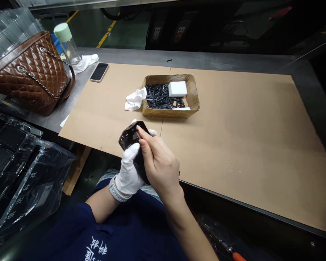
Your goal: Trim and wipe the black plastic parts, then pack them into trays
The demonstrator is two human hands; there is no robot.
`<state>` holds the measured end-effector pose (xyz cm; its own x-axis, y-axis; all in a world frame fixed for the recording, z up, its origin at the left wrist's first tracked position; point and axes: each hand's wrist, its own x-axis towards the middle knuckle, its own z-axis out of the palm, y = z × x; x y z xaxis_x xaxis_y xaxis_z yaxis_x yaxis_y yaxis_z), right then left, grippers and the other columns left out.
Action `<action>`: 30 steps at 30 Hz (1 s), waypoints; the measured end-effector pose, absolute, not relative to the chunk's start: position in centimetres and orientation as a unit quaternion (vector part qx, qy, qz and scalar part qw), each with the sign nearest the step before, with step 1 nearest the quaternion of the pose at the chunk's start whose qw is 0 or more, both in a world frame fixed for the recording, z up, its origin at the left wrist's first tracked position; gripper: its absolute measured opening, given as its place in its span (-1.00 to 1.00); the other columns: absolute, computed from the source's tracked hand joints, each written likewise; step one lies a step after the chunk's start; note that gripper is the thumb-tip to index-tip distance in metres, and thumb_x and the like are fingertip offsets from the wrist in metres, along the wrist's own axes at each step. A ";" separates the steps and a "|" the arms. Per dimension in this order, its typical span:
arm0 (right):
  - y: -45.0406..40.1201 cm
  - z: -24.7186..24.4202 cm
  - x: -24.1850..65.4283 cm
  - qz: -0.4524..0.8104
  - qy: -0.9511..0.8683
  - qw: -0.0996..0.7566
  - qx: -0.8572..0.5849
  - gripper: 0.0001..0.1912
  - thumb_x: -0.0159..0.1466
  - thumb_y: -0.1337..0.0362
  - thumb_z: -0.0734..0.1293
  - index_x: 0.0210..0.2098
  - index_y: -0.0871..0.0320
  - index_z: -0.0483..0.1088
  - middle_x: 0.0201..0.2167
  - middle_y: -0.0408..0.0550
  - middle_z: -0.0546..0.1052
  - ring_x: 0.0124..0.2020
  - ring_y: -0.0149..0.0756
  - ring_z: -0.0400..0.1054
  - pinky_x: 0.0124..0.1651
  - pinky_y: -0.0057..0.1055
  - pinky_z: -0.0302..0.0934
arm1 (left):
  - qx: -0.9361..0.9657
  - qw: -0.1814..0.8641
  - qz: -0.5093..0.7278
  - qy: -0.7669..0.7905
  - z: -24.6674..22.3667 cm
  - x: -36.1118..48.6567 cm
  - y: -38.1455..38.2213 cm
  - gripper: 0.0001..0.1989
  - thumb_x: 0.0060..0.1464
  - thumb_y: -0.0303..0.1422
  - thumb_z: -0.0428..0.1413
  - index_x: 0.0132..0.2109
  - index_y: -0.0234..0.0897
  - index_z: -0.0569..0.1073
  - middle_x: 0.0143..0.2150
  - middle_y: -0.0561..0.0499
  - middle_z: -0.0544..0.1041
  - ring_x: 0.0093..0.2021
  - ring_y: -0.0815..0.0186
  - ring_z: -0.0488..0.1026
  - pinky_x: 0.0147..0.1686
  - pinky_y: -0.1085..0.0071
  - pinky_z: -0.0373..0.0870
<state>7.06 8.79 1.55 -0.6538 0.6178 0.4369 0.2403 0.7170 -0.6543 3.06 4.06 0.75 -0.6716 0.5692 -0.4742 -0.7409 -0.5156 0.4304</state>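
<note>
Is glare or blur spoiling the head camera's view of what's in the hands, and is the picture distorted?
Head view: bright highlights on the glossy black piece wash out some surface detail; the gloved left hand and bare right hand look sharp, without obvious blur. Wide-angle distortion bends the cardboard sheet at its edges, and the lower right corner falls dark.

Glossy black curved piece (130,136) gripped between a white-gloved left hand (127,170) and a bare right hand (160,163), just over a kraft board (233,145). Farther up the board, a shallow cardboard tray (192,94) of small black parts (160,96) under a white sponge block (178,88), with a crumpled white cloth (136,99) against its side. Off to the left, a smartphone (99,71), a quilted brown handbag (29,72) and a green-capped glass bottle (67,45).
</note>
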 end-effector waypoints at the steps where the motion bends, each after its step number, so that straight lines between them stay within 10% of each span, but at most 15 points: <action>1: 8.8 1.6 7.1 0.294 -0.861 0.333 -0.247 -0.65 0.38 0.25 0.11 0.08 0.08 0.36 -0.13 0.00 0.55 0.01 -0.22 0.39 -0.03 -0.32 0.34 | -0.145 0.375 0.859 0.318 0.7 3.1 4.0 -0.72 -0.01 -0.38 0.08 -0.12 -0.23 0.54 -0.06 0.03 0.56 0.17 0.22 0.33 0.12 0.41 0.28; 10: 13.3 0.9 9.3 0.341 -0.807 0.336 -0.347 -0.60 0.36 0.10 0.10 0.09 0.09 0.34 -0.12 0.02 0.54 -0.10 -0.18 0.44 -0.08 -0.18 0.33 | -0.125 0.513 0.818 0.228 2.1 1.8 3.8 -0.56 -0.02 -0.09 0.06 -0.13 -0.34 0.51 -0.07 -0.14 0.53 0.12 0.00 0.37 0.13 0.08 0.27; 16: 17.3 -3.0 9.7 0.249 -0.834 0.266 -0.414 -0.62 0.30 0.07 0.18 -0.08 0.16 0.45 -0.21 0.11 0.54 -0.14 -0.01 0.39 -0.12 0.01 0.25 | -0.098 0.532 0.822 0.179 2.7 1.4 3.5 -0.58 0.03 -0.13 0.02 -0.12 -0.37 0.48 -0.11 -0.13 0.52 0.08 0.10 0.40 0.16 0.20 0.25; 21: 13.3 1.0 8.7 0.288 -0.826 0.402 -0.271 -0.87 0.24 0.22 0.32 -0.27 0.10 0.48 -0.33 -0.04 0.50 -0.26 -0.25 0.39 -0.16 -0.25 0.29 | -0.010 0.472 0.831 0.294 0.2 2.0 2.9 -0.58 0.01 -0.15 0.09 -0.03 -0.30 0.45 -0.05 -0.09 0.52 0.16 0.06 0.32 0.18 0.17 0.22; 30: 10.0 4.8 7.9 0.404 -0.828 0.348 -0.171 -0.92 0.21 0.39 0.34 -0.33 0.09 0.45 -0.47 -0.17 0.45 -0.39 -0.37 0.35 -0.32 -0.40 0.25 | 0.127 0.375 0.807 0.437 -1.1 2.2 2.5 -0.46 -0.12 0.04 0.16 -0.09 -0.25 0.47 -0.01 -0.08 0.49 0.14 0.05 0.33 0.22 0.18 0.20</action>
